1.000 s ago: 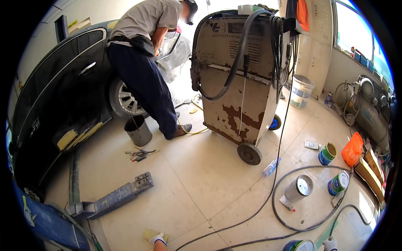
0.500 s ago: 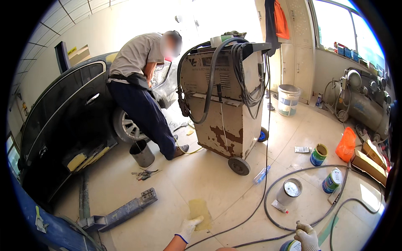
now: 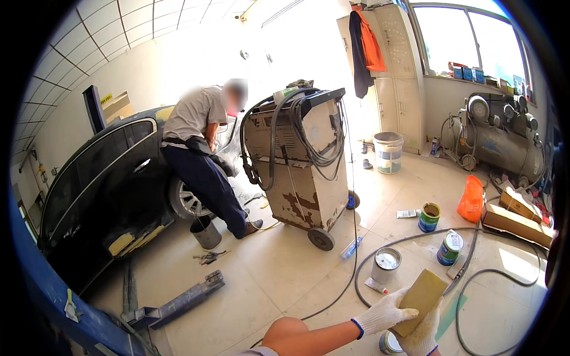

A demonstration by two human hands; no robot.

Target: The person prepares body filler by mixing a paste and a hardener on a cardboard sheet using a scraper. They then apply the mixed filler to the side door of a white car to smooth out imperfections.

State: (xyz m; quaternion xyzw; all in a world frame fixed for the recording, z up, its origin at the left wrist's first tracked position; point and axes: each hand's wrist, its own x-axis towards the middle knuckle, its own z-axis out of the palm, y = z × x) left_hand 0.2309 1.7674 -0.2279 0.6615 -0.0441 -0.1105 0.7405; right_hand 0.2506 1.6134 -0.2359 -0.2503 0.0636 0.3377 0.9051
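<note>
A flat olive-yellow rectangular sheet [image 3: 423, 301] is tilted up at the lower right. My left hand [image 3: 385, 311], in a white knitted glove with a blue cuff edge, grips its left side with the thumb across the face. Under its lower right edge, my gloved right hand [image 3: 420, 337] also holds it. The sheet hides part of the right hand's fingers. Below the hands stands a can [image 3: 390, 343] with a pale lid, partly covered by the glove. Just beyond the hands are an open metal can [image 3: 386, 264] with white contents and a small tube [image 3: 376, 286].
Hoses [image 3: 362, 279] loop across the floor. Beyond stand paint cans [image 3: 449, 249], an orange bag [image 3: 471, 200] and a cardboard box [image 3: 515, 224]. A wheeled machine [image 3: 297, 178] occupies the middle. A co-worker [image 3: 199, 154] bends beside a black car [image 3: 107, 190]. A lift arm [image 3: 184, 302] lies left.
My left hand has carried the sheet from the lower middle to the right, up to my right hand. Both hands now hold it. The view has shifted somewhat.
</note>
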